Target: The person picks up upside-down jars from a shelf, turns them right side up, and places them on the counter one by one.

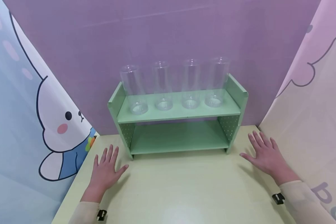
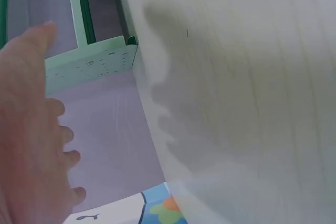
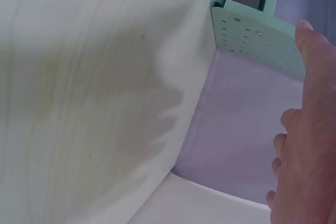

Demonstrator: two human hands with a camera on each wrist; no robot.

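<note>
In the head view, our left sleeve (image 1: pixel 84 213) at seven o'clock and right sleeve (image 1: pixel 306 199) at four are cream, each bearing a small black block (image 1: pixel 278 198) with pale marking.

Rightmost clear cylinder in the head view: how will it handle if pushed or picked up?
The rightmost cylinder stands tall and narrow on the green shelf, so a push near its rim would probably tip it. Its straight, round wall suggests it's stiff and could roll once down. The smooth, shiny surface may be slippery.
</note>
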